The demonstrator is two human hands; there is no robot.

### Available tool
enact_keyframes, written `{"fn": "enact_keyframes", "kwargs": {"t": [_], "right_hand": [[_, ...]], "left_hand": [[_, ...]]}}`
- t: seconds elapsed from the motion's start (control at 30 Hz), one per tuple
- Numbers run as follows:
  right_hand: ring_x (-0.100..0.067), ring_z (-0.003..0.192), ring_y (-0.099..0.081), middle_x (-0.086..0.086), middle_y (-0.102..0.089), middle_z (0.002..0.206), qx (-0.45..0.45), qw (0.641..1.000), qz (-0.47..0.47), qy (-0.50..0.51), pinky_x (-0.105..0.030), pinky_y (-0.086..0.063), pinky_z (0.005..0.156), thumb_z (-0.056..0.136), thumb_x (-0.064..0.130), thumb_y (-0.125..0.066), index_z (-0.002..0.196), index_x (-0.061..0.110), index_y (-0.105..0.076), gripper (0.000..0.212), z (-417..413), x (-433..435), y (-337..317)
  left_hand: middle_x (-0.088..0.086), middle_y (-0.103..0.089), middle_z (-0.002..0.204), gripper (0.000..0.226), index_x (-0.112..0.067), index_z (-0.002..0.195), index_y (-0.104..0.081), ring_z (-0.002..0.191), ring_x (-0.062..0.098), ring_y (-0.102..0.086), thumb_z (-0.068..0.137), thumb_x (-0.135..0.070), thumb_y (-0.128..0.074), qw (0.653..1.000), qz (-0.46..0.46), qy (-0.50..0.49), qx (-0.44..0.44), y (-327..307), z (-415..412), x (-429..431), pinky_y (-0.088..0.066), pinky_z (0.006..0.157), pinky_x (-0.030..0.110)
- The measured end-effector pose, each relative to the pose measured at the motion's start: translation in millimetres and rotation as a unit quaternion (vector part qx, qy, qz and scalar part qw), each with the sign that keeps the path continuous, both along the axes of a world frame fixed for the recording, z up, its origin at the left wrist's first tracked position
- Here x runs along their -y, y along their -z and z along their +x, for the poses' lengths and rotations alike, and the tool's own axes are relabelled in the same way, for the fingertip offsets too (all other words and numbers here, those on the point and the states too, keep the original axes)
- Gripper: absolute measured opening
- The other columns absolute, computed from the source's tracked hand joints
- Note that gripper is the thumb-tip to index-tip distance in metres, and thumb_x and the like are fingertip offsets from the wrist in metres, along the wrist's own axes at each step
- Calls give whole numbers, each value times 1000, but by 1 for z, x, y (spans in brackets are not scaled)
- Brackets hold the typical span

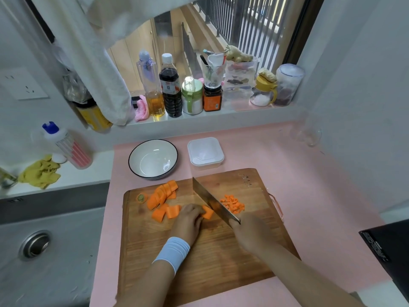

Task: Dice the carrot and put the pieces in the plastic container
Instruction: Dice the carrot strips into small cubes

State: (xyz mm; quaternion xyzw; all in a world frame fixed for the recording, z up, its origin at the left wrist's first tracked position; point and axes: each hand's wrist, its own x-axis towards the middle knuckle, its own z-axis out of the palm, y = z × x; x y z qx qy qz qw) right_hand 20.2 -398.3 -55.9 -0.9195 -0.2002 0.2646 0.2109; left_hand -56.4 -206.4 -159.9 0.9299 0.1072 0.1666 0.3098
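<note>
On the board [199,251], carrot [207,212] partly diced

**No legible text**

No word, brand or number can be read. Engraved marks are seen near the far right corner of the cutting board [199,251], too small to be made out. Printed labels are carried by the dark sauce bottle [170,89] and the orange-labelled jar [212,99] on the windowsill, but their print is blurred. White lines of print are borne by a black box [385,244] at the worktop's right edge, likewise illegible.
</note>
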Motion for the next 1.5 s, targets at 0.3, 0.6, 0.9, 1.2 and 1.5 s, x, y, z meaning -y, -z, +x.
{"fn": "enact_keyframes", "kwargs": {"t": [0.3, 0.6, 0.9, 1.2, 1.5], "right_hand": [[-12, 76, -63, 7, -65, 84, 35, 999, -6, -30, -34, -58, 72, 101, 35, -45, 98, 23, -69, 27, 2, 8, 3], [-19, 80, -60, 6, -63, 84, 126, 989, -11, -76, -30, -42, 64, 100, 36, -42, 105, 30, -64, 24, -14, 4, 3], [-20, 102, -65, 2, -69, 111, 153, 984, -23, -94, -31, -48, 80, 103, 35, -39, 133, 30, -57, 35, -23, 3, 5], [-22, 94, -65, 2, -69, 101, 124, 987, -36, -96, -31, -44, 70, 102, 31, -38, 118, 29, -62, 29, -17, 1, 3], [-19, 72, -63, 1, -64, 76, 16, 996, -45, -70, -35, -54, 66, 96, 18, -47, 90, 19, -69, 24, 4, -5, 5]], "left_hand": [[3, -62, 108, 14, -10, 95, -72, 103, 17, -55, 86, -12, -62, 998, 53, 14, 19, 5, -5, 12, -46, 89, 22], [5, -63, 92, 17, -8, 91, -71, 95, 20, -55, 93, -17, -57, 994, 67, 44, 73, 8, 3, 18, -48, 85, 27], [5, -67, 105, 15, -7, 101, -73, 104, 24, -60, 87, -7, -72, 996, 55, 36, 66, 14, 3, 15, -50, 92, 31], [4, -67, 96, 10, -7, 93, -74, 99, 19, -58, 84, -4, -75, 996, 43, 33, 75, 11, 4, 15, -47, 92, 24], [2, -64, 92, 6, -8, 91, -74, 95, 15, -57, 85, -6, -74, 997, 33, 28, 71, 15, 5, 15, -43, 91, 15]]}}
